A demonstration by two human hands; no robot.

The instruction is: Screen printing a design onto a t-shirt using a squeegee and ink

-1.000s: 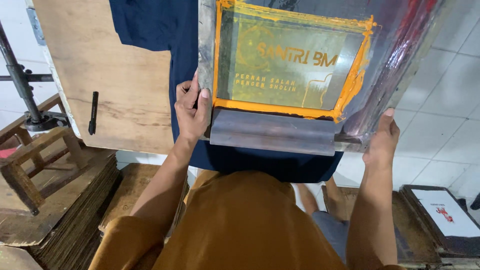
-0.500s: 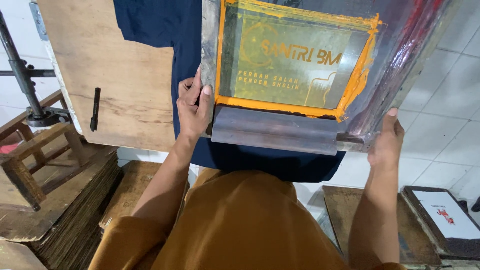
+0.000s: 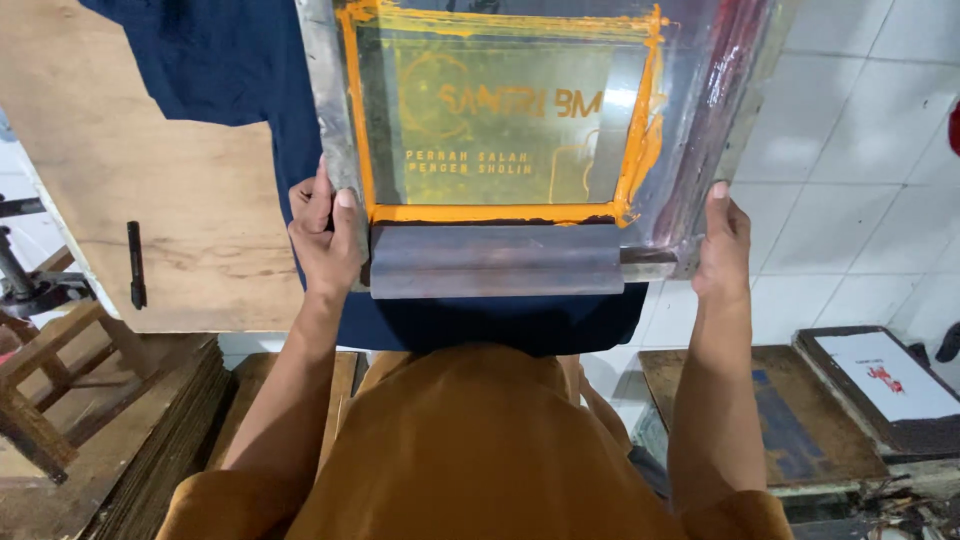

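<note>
A metal-framed printing screen [image 3: 690,130] with orange-taped mesh lies over a dark navy shirt [image 3: 240,60] spread on a plywood board [image 3: 150,200]. My left hand [image 3: 325,240] grips the frame's near left corner. My right hand [image 3: 722,240] grips its near right corner. A grey squeegee blade [image 3: 495,262] rests along the frame's near edge between both hands. The shirt's hem [image 3: 500,325] hangs off the board below the frame.
A black marker [image 3: 135,265] lies on the board at left. Wooden frames and stacked boards [image 3: 60,400] sit lower left. A second screen with a white print sheet [image 3: 885,385] rests on a low wooden table [image 3: 760,420] at right, over white floor tiles.
The view has shifted; the screen sits squarer and lower over the shirt. Both hands keep their grip on the frame corners.
</note>
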